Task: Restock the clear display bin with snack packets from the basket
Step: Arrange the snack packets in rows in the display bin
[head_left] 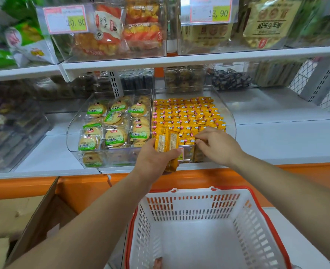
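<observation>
The left hand (156, 158) kept a closed grip on a stack of yellow snack packets (167, 142) over the clear display bin's (231, 121) front lip, at 6 o'clock. The bin was packed almost edge to edge. The right hand (218, 147) pinched a front-row packet (189, 141). A biscuit bin (71, 131) abutted at 9 o'clock, and the basket (199, 191) sat below.

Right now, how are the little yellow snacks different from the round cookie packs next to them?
The yellow snacks are small and rectangular; the cookie packs are bigger, with round biscuits and green labels. The yellow snacks lie in tidy rows; the cookie packs overlap loosely. Both fill clear bins side by side.
</observation>
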